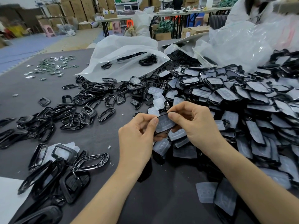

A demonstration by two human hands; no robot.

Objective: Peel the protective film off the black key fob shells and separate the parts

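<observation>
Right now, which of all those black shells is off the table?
The shell pinched between the left hand and right hand; all the others lie loose or heaped on the table.

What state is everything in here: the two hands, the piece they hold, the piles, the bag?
Left hand: pinching the shell's left end.
Right hand: pinching its right end.
Shell: held in the air, film-covered face up.
Pile: heaped at right, film on.
Frames: bare, scattered at left.
Bag: open, on its side, some frames inside.
</observation>
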